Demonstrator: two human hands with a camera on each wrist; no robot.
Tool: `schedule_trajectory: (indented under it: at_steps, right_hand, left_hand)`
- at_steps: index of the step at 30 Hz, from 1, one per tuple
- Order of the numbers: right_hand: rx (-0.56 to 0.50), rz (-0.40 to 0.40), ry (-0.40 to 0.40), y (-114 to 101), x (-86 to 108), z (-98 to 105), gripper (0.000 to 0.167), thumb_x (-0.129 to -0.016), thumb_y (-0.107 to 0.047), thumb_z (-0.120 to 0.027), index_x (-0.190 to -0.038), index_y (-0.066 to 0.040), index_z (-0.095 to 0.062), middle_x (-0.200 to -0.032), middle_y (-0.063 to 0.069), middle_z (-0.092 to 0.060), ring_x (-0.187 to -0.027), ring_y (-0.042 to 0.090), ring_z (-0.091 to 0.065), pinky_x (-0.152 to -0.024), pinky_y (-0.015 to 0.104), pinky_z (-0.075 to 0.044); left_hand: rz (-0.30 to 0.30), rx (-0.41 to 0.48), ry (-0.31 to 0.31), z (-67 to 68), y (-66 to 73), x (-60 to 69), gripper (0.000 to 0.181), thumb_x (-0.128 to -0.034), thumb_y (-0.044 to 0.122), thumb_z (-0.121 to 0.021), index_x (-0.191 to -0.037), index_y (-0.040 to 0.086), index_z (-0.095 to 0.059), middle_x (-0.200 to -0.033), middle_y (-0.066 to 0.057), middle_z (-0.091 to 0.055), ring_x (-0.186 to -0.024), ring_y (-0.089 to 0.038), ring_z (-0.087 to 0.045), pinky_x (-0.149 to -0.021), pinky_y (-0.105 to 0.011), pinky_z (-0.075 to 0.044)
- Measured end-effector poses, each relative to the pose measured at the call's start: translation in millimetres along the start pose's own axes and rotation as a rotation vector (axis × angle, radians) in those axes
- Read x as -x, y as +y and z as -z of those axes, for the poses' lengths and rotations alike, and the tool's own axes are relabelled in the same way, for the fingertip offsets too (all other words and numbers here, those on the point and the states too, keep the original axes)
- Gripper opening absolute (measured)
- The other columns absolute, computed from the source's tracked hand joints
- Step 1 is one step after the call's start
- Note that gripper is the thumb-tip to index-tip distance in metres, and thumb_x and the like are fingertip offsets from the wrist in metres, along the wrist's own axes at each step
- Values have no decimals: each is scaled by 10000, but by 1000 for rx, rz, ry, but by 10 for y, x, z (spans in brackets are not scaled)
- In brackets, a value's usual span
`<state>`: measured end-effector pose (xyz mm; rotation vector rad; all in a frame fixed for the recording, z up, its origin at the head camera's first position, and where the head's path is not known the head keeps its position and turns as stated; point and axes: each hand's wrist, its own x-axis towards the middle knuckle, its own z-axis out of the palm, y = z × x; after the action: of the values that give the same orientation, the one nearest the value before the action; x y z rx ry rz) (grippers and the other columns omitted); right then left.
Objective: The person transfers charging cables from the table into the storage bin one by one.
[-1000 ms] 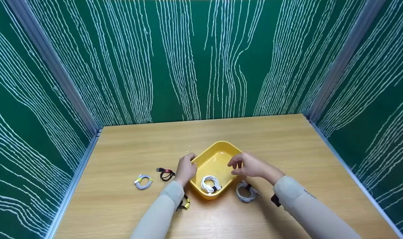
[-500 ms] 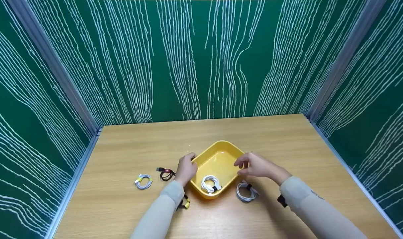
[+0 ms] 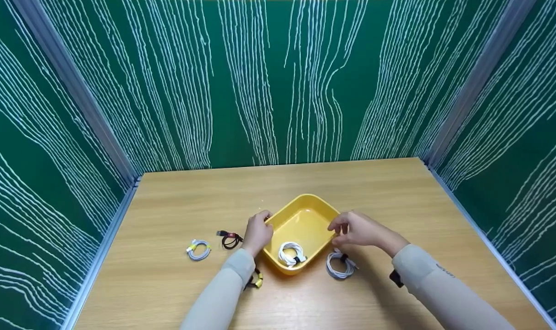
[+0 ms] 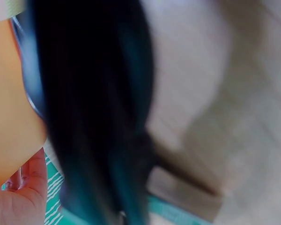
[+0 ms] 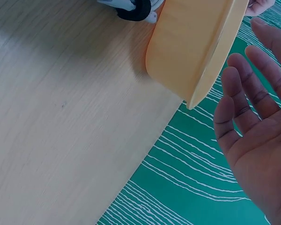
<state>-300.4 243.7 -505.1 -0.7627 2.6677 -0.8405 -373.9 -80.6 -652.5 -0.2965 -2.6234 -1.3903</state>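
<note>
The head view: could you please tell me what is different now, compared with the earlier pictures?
The right hand has moved to the right, from over the inside of the yellow bin toward its right edge; no grasp or release is visible. The left hand still grips the left rim, and the white coil inside stays in place.

I can read no words, brands or numbers here; 1 short line of dark lettering (image 3: 445, 271) on my right sleeve (image 3: 452, 293) is too small to make out.
</note>
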Motion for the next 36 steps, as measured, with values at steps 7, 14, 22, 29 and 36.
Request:
schedule_trajectory:
  at_steps: [7, 14, 22, 29, 36]
  right_hand:
    - [6, 8, -15, 42, 36, -11, 298, -894, -176, -872, -1151, -44, -800, -1015, 107, -766, -868, 153, -621, -736, 244, -543]
    - [15, -4, -35, 81, 77, -19, 319, -893, -200, -875, -1175, -67, -810, -959, -22, -721, -855, 153, -612, -721, 239, -547]
    - [17, 70, -39, 127, 113, -78, 269, -872, -118, -833, -1120, -20, -803, -882, -41, -696, -764, 77, -582, -647, 220, -505]
    - [38, 81, -35, 149, 122, -129, 226, -865, -145, -879, -1058, -42, -819, -837, -46, -692, -716, 96, -579, -606, 210, -481]
    - [40, 75, -50, 196, 122, -182, 268, -844, -141, -907, -1083, -50, -828, -844, -30, -712, -739, 135, -597, -627, 219, -479]
  left_hand:
    - [21, 57, -10, 238, 457, 178, 260, -852, -71, -593, -1013, 64, -747, -962, -151, -771, -861, -275, -708, -806, -440, -617]
    - [29, 28, -12, 182, 337, 127, 283, -870, -37, -603, -1049, 108, -767, -988, -97, -783, -883, -232, -706, -833, -405, -609]
    - [-38, -43, 26, 73, 154, 59, 241, -848, -32, -593, -947, 147, -720, -905, -51, -755, -804, -188, -673, -736, -328, -570]
    - [-77, 32, 36, 133, 243, 105, 207, -830, -37, -593, -927, 110, -702, -883, -110, -745, -769, -244, -667, -688, -377, -567]
    - [-59, 64, 24, 222, 400, 175, 208, -837, -50, -570, -950, 55, -709, -909, -148, -750, -813, -282, -678, -750, -450, -597]
